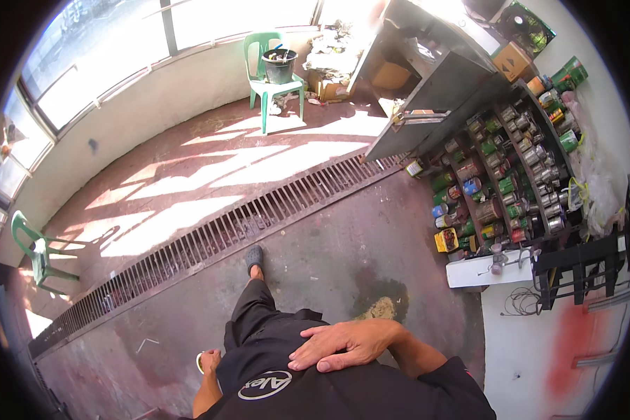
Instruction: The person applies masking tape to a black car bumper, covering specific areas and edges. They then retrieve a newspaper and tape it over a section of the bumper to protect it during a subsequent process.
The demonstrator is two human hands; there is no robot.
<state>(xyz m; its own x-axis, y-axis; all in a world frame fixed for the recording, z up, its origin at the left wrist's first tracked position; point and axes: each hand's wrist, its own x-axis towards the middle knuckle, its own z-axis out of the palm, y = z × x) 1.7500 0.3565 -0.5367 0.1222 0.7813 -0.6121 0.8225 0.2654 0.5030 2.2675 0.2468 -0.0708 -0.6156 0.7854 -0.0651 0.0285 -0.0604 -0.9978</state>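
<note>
My right hand [343, 345] lies flat against the front of my dark shirt [315, 388], fingers stretched out and holding nothing. My left hand [210, 360] hangs low beside my body, its fingers closed round a small round thing with a pale yellowish rim [199, 362]. Most of that thing is hidden by the hand, so its exact kind does not show. One foot in a dark clog [255, 259] is stepping forward on the grey floor, just short of a long metal floor grate [224, 233].
Shelves of paint cans [500, 168] stand at the right, beside a grey cabinet with an open door [427, 105]. Beyond the grate, a green plastic chair [264, 91] bears a black bucket [280, 66]. Another green chair [38, 252] is at the far left. A white ledge [486, 271] juts out below the shelves.
</note>
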